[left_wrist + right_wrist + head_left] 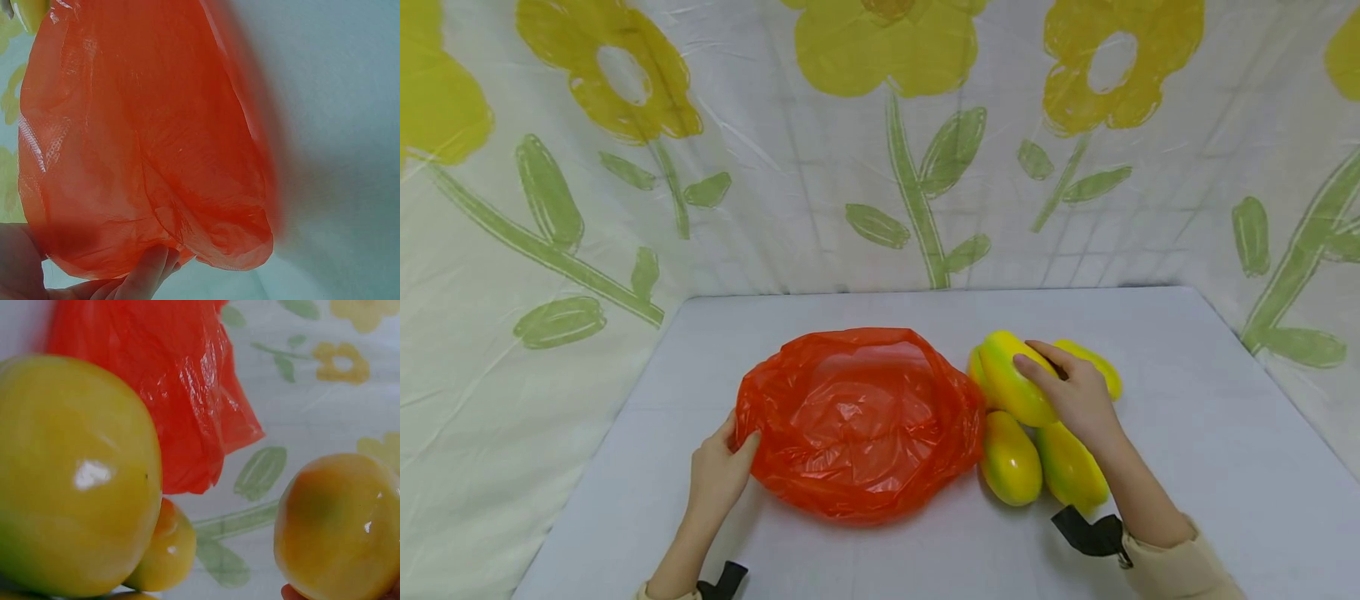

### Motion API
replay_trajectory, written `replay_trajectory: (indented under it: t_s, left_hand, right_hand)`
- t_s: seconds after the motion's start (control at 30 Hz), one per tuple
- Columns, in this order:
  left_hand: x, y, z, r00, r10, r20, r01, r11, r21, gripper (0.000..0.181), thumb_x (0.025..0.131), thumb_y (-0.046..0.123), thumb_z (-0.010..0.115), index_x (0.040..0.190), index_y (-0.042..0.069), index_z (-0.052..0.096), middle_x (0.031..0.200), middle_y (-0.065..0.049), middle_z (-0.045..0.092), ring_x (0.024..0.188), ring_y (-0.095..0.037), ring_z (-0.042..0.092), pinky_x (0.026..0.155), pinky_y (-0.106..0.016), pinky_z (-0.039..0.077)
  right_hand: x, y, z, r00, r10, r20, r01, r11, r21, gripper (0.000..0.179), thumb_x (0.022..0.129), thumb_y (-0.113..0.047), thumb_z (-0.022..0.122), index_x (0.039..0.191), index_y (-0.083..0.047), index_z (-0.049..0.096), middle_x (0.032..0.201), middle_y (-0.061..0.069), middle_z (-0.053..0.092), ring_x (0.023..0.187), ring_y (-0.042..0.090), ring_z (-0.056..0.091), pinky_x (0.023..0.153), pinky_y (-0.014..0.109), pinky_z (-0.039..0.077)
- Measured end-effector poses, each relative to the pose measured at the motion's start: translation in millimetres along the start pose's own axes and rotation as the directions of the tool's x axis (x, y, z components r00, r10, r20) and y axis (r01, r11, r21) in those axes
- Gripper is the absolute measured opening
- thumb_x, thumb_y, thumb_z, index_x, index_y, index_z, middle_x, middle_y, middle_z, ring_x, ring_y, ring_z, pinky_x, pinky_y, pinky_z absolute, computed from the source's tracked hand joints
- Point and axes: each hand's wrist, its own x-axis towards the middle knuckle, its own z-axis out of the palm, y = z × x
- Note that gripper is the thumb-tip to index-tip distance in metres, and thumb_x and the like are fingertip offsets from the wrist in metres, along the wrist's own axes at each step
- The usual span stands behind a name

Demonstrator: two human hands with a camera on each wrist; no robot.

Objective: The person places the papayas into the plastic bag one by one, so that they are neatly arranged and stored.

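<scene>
A red plastic bag (861,425) lies spread with its mouth rounded and facing up. Its left rim is pinched between the thumb and fingers of my left hand (718,471); in the left wrist view, the fingers (147,272) are at the edge of the film. My right hand (1078,400) grips a glossy yellow-green papaya (1017,383) just right of the bag. In the right wrist view, a fingertip touches the underside of that papaya (340,525). More papayas lie below and beside it: one near the bag (1011,462), another to its right (1072,468).
One more papaya (1097,367) lies behind my right hand. The white table (647,467) ends at a flower-printed curtain (820,183) at the back. Black straps (1088,531) show at both wrists.
</scene>
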Motion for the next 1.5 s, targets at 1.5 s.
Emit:
replay_trajectory:
  t_s: [1.5]
  left_hand:
    - [-4.2, -0.7, 1.0, 1.0, 0.014, 0.021, -0.014, 1.0, -0.001, 0.056, 0.097, 0.013, 0.051, 0.142, -0.014, 0.034, 0.133, -0.034, 0.047, 0.121, -0.05, 0.049, 0.087, -0.054, 0.053]
  right_hand:
    - [4.9, -64, 139, 0.935, 0.126, 0.332, -0.28, 0.836, 0.471, 0.052, 0.094, -0.043, 0.059, 0.13, -0.005, 0.061, 0.104, 0.008, 0.063, 0.09, 0.022, 0.058, 0.075, 0.031, 0.055]
